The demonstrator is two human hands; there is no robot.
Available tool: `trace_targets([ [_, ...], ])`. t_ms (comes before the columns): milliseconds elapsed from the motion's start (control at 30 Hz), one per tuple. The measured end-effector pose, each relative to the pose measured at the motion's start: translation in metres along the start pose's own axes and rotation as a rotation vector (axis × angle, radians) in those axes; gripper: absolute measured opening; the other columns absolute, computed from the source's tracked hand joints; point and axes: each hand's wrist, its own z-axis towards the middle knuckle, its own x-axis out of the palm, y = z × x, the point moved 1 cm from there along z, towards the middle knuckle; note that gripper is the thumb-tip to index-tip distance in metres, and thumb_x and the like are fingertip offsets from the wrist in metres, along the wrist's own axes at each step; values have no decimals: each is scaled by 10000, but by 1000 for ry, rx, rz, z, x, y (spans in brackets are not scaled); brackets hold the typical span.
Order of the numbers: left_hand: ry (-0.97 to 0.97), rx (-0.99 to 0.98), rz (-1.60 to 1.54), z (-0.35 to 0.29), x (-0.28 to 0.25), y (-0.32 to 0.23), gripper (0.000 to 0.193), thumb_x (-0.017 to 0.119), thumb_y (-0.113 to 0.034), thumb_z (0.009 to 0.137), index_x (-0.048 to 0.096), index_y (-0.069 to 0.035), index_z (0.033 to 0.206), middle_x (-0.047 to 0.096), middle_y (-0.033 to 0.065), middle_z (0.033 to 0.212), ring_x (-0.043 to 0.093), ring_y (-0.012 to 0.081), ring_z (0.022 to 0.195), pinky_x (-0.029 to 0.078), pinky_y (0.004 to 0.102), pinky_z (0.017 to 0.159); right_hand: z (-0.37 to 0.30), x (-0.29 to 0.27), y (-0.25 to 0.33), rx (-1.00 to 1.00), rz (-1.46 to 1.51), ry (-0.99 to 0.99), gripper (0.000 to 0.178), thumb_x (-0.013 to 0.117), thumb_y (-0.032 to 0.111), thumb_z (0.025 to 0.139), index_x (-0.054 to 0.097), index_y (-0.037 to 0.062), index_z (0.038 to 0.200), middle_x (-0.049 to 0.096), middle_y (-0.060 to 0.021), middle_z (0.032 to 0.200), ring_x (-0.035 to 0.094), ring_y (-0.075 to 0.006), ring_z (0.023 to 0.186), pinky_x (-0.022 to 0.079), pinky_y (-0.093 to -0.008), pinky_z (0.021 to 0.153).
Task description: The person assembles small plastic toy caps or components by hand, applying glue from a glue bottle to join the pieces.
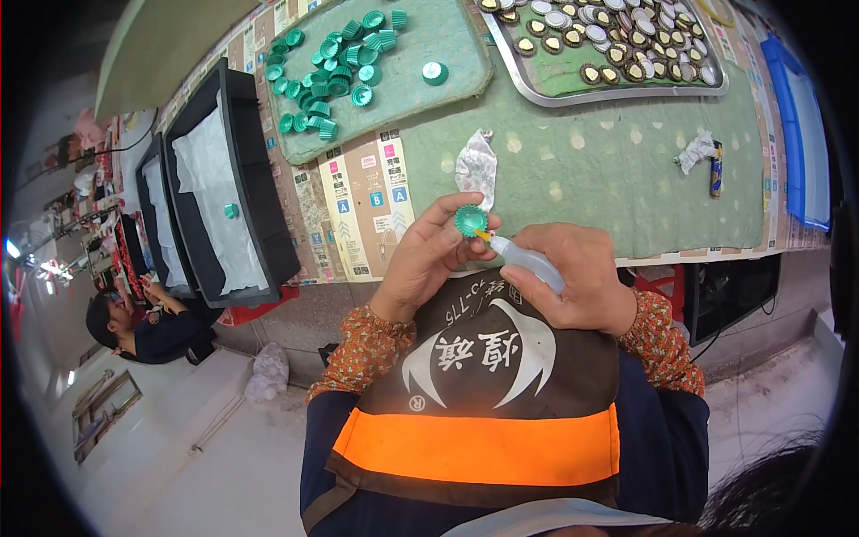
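Your left grip (426, 257) pinches one green fluted cap (466, 220) between thumb and fingers, above the near edge of the worktop (362, 228); its hollow side seems to face up toward you; your right grip (577, 268) is wrapped around a translucent squeeze bottle (539, 267), whose yellow nozzle (484, 235) points at the cap's lower right rim; whether the tip touches the cap or stops just short, you cannot tell from this view.

To work cleanly, hold the cap by its fluted wall, so your fingertips stay out of the hollow; bring the nozzle over the rim rather than against it, since a tip pressed on the edge would probably tilt the cap; brace your two hands lightly against each other for steadiness; press the bottle softly and evenly, as a sudden squeeze would likely give too much at once; ease off the pressure before you lift the tip away; the crumpled white wipe (477, 163) lies on the green cloth (582, 188) just beyond your hands, handy for a smeared tip.
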Motion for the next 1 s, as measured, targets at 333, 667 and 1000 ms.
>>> trace_targets([
  [333,-20,-9,41,1,-4,3,457,600,-206,1042,481,-70,1462,636,160,1332,670,134,1003,560,356,991,0,2,0,2,-17,36,334,789,164,860,596,33,1100,692,-147,836,693,-336,693,538,-399,609],
  [667,-82,-20,-67,-2,-1,9,380,568,-290,1046,512,-45,1331,642,91,1118,625,137,923,572,386,981,1,0,-5,140,58,29,293,788,157,874,612,33,1073,695,-132,845,702,-295,691,534,-363,607],
  [1000,-259,65,306,-9,-14,-9,320,574,-162,1036,514,-50,1330,614,60,1123,612,128,961,557,356,969,0,-2,-34,475,248,-17,282,708,227,962,607,25,1130,694,-140,917,686,-230,762,527,-339,696],
])
